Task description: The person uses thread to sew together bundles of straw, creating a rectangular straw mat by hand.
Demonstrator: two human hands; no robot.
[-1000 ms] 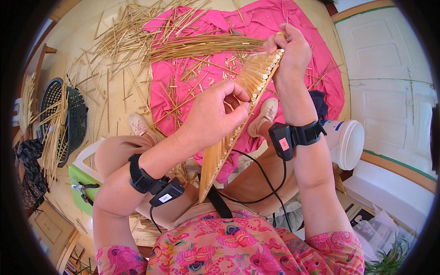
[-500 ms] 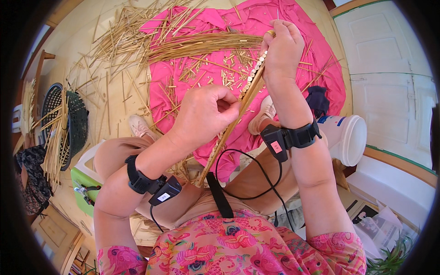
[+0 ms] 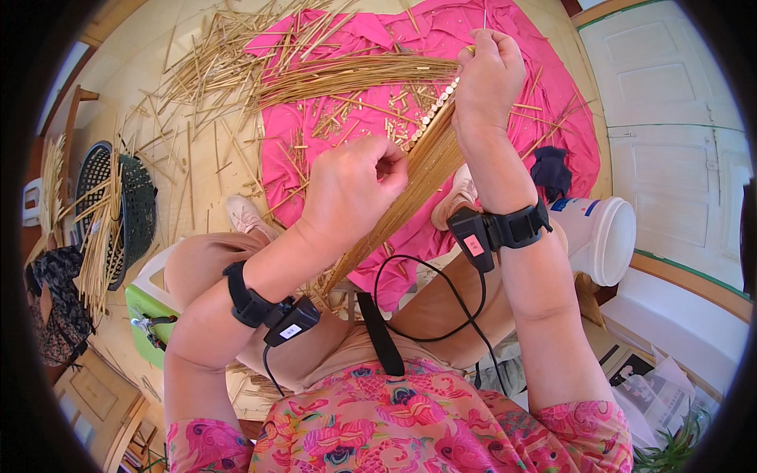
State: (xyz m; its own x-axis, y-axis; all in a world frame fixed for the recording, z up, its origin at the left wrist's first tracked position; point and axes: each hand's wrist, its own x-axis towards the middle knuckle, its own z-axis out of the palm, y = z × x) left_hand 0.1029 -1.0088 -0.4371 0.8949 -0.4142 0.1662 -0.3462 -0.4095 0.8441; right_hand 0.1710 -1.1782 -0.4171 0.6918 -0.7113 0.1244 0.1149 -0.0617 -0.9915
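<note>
Straw-coloured sticks (image 3: 102, 229) lie across a dark mesh basket (image 3: 134, 206) at far left, on the pale floor. Just right of it, a green box (image 3: 146, 303) sits beside the person's knee. Loose sticks (image 3: 197, 79) are scattered over the floor toward a pink cloth (image 3: 505, 150), where a long bundle of stalks (image 3: 355, 72) lies.

Left hand (image 3: 351, 193): fingers curled, pinching the lower middle of a woven straw fan (image 3: 410, 177), thumb and fingertips closed on its strands. The fan runs up on a slant from the lap toward upper right, seen nearly edge-on, over the pink cloth. A black wrist device (image 3: 268, 307) sits on the left forearm.

Right hand (image 3: 489, 79): fingers clenched on the fan's upper end, gripping its beaded-looking rim. A black band (image 3: 505, 230) circles the right wrist, cable hanging from it. A dark rag (image 3: 550, 172) lies on the cloth's right part. A white bucket (image 3: 603, 236) stands at far right, near the right forearm.
</note>
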